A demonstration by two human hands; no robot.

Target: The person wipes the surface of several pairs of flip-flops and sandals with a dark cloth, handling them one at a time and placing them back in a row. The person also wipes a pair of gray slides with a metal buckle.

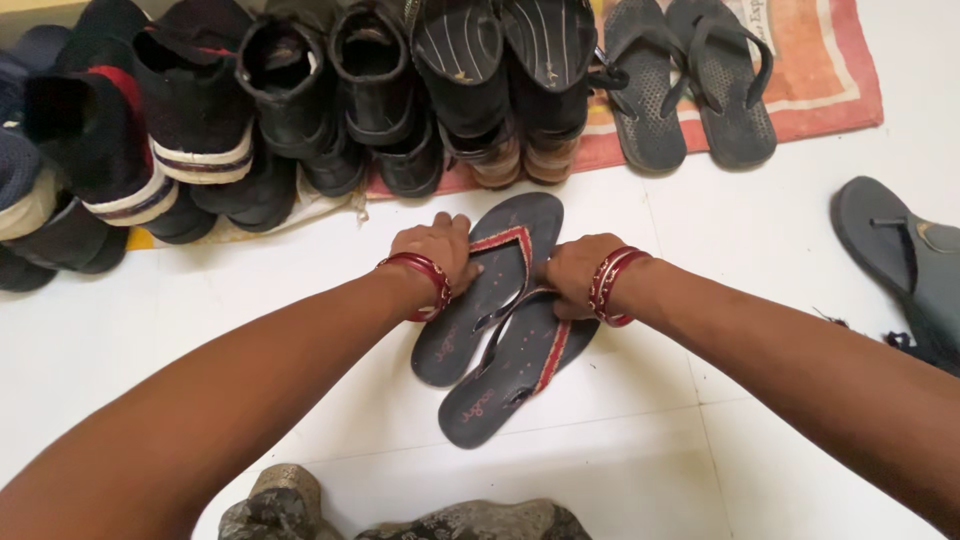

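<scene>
On the white floor (700, 250), two dark flip-flops (500, 310) lie overlapped below the shoe row (300, 100). Left hand (435, 250) and right hand (572, 272) press on them, fingers curled at the red-edged straps. Probably light, floppy rubber; best gripped at straps or side edges.

A row of dark shoes (290, 100), black flip-flops (690, 80) on an orange mat (830, 70), a grey sandal (900, 250).

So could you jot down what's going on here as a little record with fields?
Left hand: pressing on the left flip-flop
Right hand: gripping the right flip-flop near its strap
Flip-flops: dark with red-edged straps, overlapping on the white tiled floor
Wrists: red bangles on both
Behind: row of dark shoes, black sandals on an orange mat
Far right: grey sandal
</scene>
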